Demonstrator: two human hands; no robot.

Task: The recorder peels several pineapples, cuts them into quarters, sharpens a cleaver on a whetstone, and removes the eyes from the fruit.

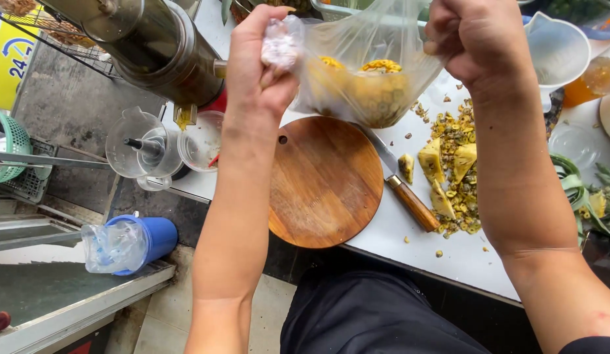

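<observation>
From the head camera, you are gripping the clear plastic bag (367, 72) with both fists closed: your left hand (259, 65) bunching one top corner, your right hand (472, 39) clenching the other. The peeled pineapple (364, 92) is already sitting inside; the mouth is not yet tied. Below your hands the round cutting board (324, 183) is lying bare, while the knife (403, 187) and peel scraps (455, 170) are crowding the space under your right wrist.

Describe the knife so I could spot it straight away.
Find the round wooden board on the white counter. The knife lies along its right edge, blade partly under the plastic bag. Its brown wooden handle, beside yellow pineapple scraps, marks it out.
</observation>
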